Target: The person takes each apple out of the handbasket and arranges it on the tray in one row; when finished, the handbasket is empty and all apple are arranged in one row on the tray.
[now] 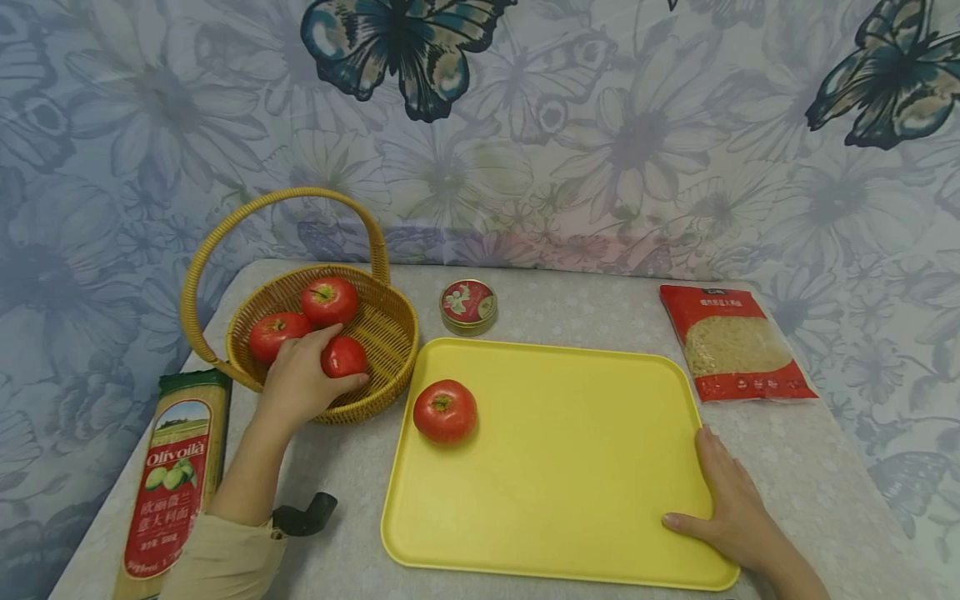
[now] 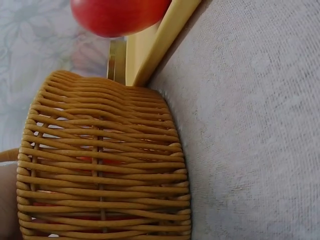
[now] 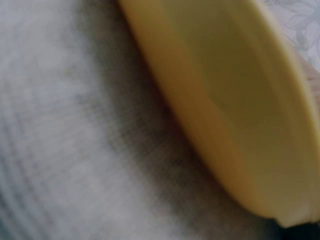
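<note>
My left hand (image 1: pixel 300 379) reaches into a yellow wicker basket (image 1: pixel 397 333), thumb and fingers around the sides of a red apple (image 1: pixel 343 357). Two more apples, one at the back (image 1: pixel 330 301) and one at the left (image 1: pixel 276 335), lie beside it in the basket. Another apple (image 1: pixel 446 412) sits at the left end of a yellow tray (image 1: pixel 555 467). On the tray's right edge rests my right hand (image 1: pixel 738 508), thumb inside the rim and fingers stretched along the outer side. The left wrist view shows the basket's woven wall (image 2: pixel 105 160); the right wrist view is blurred.
A pack of spaghetti (image 1: pixel 176 479) lies left of the left forearm. Behind the tray stands a small round red-lidded tin (image 1: pixel 468 304). A red bag of pasta (image 1: pixel 735 342) lies at the back right. Floral fabric hangs behind the table.
</note>
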The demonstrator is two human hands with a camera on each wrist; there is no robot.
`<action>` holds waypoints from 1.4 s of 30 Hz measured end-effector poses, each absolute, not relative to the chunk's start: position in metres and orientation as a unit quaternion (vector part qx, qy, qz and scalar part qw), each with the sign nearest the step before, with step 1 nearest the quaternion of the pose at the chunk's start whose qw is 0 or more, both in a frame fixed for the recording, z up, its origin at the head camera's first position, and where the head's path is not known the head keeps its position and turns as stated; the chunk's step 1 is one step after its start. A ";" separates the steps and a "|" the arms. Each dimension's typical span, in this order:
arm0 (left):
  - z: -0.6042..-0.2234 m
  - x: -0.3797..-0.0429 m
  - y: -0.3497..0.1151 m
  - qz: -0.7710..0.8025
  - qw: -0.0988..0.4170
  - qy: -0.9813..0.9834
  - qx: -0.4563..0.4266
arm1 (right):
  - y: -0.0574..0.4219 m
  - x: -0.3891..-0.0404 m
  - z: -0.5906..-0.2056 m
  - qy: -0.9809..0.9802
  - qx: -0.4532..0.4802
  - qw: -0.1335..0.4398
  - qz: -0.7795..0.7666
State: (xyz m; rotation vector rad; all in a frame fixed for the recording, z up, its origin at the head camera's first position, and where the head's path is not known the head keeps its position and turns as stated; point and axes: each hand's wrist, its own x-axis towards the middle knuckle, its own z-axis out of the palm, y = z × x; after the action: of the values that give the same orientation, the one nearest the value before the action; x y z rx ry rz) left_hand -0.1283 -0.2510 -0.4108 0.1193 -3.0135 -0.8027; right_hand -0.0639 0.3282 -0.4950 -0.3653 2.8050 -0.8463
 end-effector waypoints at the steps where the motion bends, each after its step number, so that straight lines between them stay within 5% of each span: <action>1: -0.411 -0.129 -0.251 -0.258 0.017 -0.965 0.037 | 0.328 -0.064 -0.495 0.946 -0.122 0.095 -0.286; 9: -0.412 -0.129 -0.248 -0.261 0.042 -0.963 0.047 | 0.329 -0.065 -0.495 0.948 -0.121 0.093 -0.281; 31: -0.411 -0.132 -0.250 -0.268 -0.039 -0.958 0.093 | 0.326 -0.064 -0.492 0.947 -0.110 0.105 -0.282; 42: -0.408 -0.132 -0.250 -0.242 -0.029 -0.967 0.074 | 0.327 -0.063 -0.493 0.947 -0.107 0.107 -0.282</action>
State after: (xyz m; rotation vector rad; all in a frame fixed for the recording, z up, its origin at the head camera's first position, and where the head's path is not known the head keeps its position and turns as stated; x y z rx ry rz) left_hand -0.1318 -0.2497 -0.4079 0.2372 -3.0957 -0.7754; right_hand -0.0631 0.3268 -0.4929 -0.3162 2.7887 -0.8295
